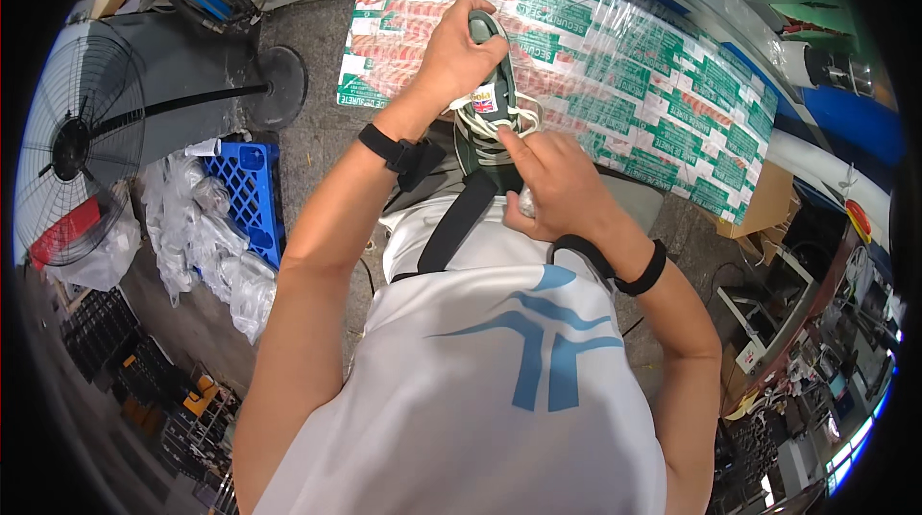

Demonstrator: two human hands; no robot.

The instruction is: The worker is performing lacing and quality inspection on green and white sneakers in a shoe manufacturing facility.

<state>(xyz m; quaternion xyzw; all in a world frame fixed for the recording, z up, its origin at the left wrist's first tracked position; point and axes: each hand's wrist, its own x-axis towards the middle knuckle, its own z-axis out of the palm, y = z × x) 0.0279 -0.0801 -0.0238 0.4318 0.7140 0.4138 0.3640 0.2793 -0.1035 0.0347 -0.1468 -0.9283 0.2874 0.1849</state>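
Observation:
A dark green sneaker [471, 152] with cream laces is held over the near edge of a table, its heel away from me and its toe toward my body. My left hand [459, 56] is closed around its collar near the heel. The tongue [483, 100] bears a small label with a flag. Loose loops of lace [499, 121] lie across the shoe's throat. My right hand [560, 179] rests beside the shoe, its index fingertip at the laces. The other fingers curl around a small whitish thing [525, 200], mostly hidden, which I cannot make out.
The table is covered with green-and-white printed tape under clear film [615, 64]. To the left stand a large fan [72, 148] and a blue plastic crate [252, 193] with clear bags [206, 227] beside it. A cardboard box [768, 198] sits under the table's right end.

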